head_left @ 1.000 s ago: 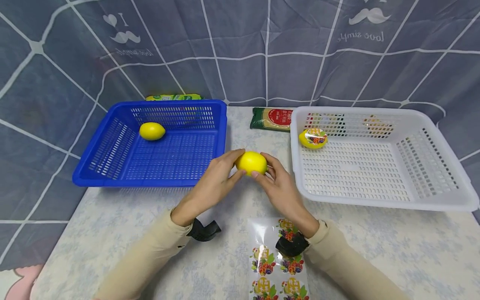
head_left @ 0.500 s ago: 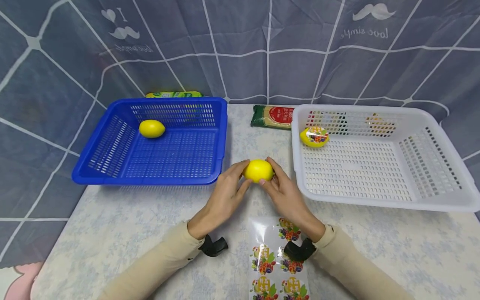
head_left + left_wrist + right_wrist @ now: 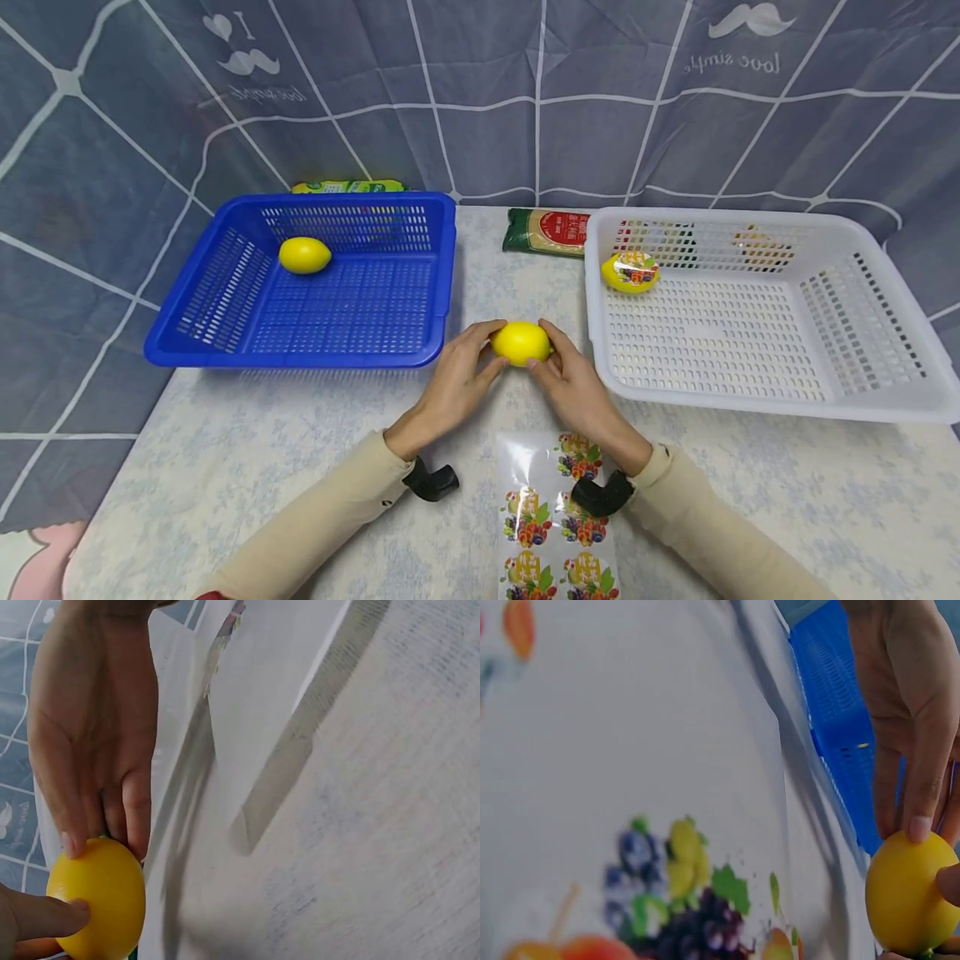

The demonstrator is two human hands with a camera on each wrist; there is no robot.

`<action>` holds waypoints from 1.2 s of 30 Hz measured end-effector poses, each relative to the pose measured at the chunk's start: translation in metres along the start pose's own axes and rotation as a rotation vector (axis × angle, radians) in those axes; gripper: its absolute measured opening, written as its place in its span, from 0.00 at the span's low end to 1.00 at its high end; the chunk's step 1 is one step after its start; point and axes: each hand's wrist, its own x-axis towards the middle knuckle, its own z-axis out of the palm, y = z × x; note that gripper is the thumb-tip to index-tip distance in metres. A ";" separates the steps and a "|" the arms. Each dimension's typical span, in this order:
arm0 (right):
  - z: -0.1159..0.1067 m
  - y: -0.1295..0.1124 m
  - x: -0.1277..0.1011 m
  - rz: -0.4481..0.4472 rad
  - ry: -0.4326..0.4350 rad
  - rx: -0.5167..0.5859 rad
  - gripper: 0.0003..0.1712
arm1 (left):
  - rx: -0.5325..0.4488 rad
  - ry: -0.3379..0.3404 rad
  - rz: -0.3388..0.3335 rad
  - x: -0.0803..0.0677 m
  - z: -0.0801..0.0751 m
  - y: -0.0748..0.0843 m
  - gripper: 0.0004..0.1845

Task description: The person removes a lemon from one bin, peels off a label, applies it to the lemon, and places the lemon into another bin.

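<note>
L hand point(image 3: 454, 380) opp. R hand point(image 3: 582, 395), fingers point(image 3: 482, 332) in pinch pos.

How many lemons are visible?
3: a lemon in the blue basket, a held lemon between left hand and right hand, a stickered lemon in the white basket. More could be hidden.

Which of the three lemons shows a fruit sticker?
The lemon in the white basket; the lemon in the blue basket and the held lemon show none.

Beige left sleeve point(image 3: 322, 521), dark dot point(image 3: 387, 502) near cuff point(image 3: 388, 457); matching right sleeve point(image 3: 712, 525); black curved band point(image 3: 433, 482) at each cuff.
</note>
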 end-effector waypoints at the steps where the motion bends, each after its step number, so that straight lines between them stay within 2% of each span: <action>1: 0.000 0.000 0.000 0.012 -0.001 -0.004 0.35 | -0.009 -0.002 -0.002 0.000 0.001 -0.001 0.23; 9: -0.001 0.000 0.005 0.009 -0.022 0.039 0.35 | -0.017 -0.006 -0.006 0.004 0.004 -0.007 0.25; 15: -0.001 0.005 0.007 0.005 -0.048 0.108 0.35 | -0.105 -0.035 -0.052 0.006 0.004 -0.012 0.24; 20: -0.002 0.008 0.009 0.010 -0.055 0.124 0.34 | -0.122 -0.054 -0.080 0.006 0.003 -0.014 0.24; 30: -0.003 0.009 0.009 0.010 -0.070 0.142 0.35 | -0.100 -0.057 -0.068 0.006 0.003 -0.014 0.25; 36: -0.004 0.010 0.008 0.023 -0.068 0.141 0.38 | -0.016 -0.064 -0.049 0.006 0.002 -0.016 0.25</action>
